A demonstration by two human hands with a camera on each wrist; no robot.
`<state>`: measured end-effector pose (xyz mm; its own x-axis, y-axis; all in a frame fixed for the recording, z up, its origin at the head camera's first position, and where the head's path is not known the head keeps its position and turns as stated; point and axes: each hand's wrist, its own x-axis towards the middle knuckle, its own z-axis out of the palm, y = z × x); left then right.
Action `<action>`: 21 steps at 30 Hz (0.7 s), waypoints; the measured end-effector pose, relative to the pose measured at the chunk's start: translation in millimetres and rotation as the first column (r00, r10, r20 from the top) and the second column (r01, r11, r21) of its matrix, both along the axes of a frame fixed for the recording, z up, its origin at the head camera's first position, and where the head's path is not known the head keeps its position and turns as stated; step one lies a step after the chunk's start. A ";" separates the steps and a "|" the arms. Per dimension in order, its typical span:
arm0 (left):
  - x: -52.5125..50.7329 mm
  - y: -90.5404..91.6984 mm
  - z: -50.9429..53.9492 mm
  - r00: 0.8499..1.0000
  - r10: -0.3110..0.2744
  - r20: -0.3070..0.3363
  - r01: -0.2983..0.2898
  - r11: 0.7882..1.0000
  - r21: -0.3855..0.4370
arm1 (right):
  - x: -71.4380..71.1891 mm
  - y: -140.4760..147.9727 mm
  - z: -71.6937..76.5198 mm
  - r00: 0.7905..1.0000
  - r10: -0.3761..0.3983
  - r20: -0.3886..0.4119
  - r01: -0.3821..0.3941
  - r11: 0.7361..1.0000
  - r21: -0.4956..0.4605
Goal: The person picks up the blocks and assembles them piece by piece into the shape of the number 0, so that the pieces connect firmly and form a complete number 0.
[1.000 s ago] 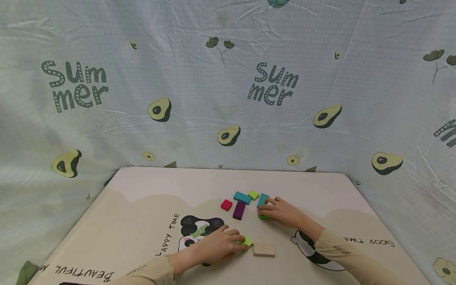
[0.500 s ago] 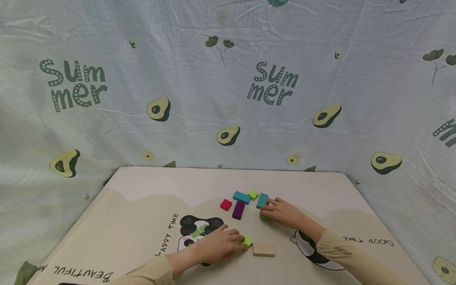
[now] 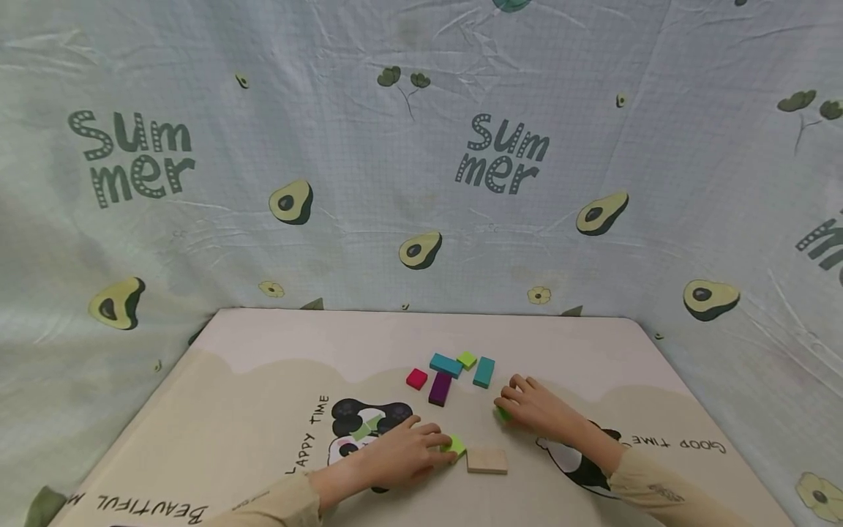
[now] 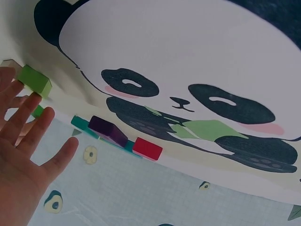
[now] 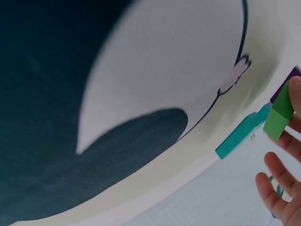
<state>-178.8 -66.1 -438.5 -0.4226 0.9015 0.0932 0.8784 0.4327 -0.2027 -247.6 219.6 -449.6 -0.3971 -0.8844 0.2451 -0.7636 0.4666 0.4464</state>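
Observation:
My left hand [image 3: 407,455] pinches a lime green block [image 4: 35,81] at the near middle of the table, its other fingers spread. Just right of that block lies a plain wooden block [image 3: 487,461]. A second green block [image 5: 281,110] is held between the thumb and fingers of my right hand [image 3: 543,411]; from the head view, most of this block is hidden under the fingers. Beyond the hands lie a teal block [image 3: 484,372], a purple block [image 3: 440,389], a blue block [image 3: 446,365], a red block [image 3: 417,378] and a small lime block [image 3: 467,359].
The table [image 3: 263,344] has a pale cover printed with pandas and lettering. A light curtain [image 3: 356,146] with avocado prints hangs behind its far edge and along both sides.
My right hand has drawn back towards me and slightly right with the green block, away from the teal block, which is now fully visible. The left hand has stayed in place.

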 end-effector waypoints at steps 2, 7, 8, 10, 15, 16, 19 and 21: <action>-0.4 -0.2 -0.5 1.000 0.002 0.006 -0.002 1.000 0.001 | 5.4 2.5 0.2 1.000 0.005 -0.026 -0.006 1.000 -0.027; -1.2 -0.2 -1.4 1.000 -0.001 0.011 0.001 1.000 0.005 | 17.3 9.3 -4.1 0.998 0.015 -0.062 -0.020 0.996 -0.086; -1.2 -0.2 -1.6 1.000 -0.003 0.011 0.002 1.000 0.006 | 19.7 10.4 -5.4 0.998 0.013 -0.060 -0.019 0.995 -0.093; -1.3 -0.2 -1.9 1.000 -0.007 0.007 0.007 1.000 0.008 | 24.7 11.8 -7.5 0.999 0.007 -0.044 -0.011 0.994 -0.112; -2.0 -0.3 -2.7 1.000 -0.015 -0.003 0.015 1.000 0.015 | 35.8 11.2 -9.9 0.999 -0.029 0.025 0.032 0.991 -0.133; -2.1 -0.2 -2.9 1.000 -0.015 -0.003 0.015 1.000 0.015 | 37.5 10.8 -10.0 0.999 -0.035 0.037 0.040 0.990 -0.133; -2.5 0.0 -3.1 1.000 -0.015 -0.005 0.015 1.000 0.018 | 41.6 9.5 -9.2 0.997 -0.044 0.057 0.051 0.990 -0.132; -2.8 0.1 -3.1 1.000 -0.015 -0.006 0.015 1.000 0.017 | 44.0 8.5 -8.0 0.997 -0.050 0.065 0.058 0.990 -0.129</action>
<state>-181.7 -66.0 -441.5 -0.4086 0.9059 0.1108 0.8835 0.4231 -0.2012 -203.6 228.1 -457.6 -0.4612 -0.8235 0.3305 -0.7597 0.5589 0.3324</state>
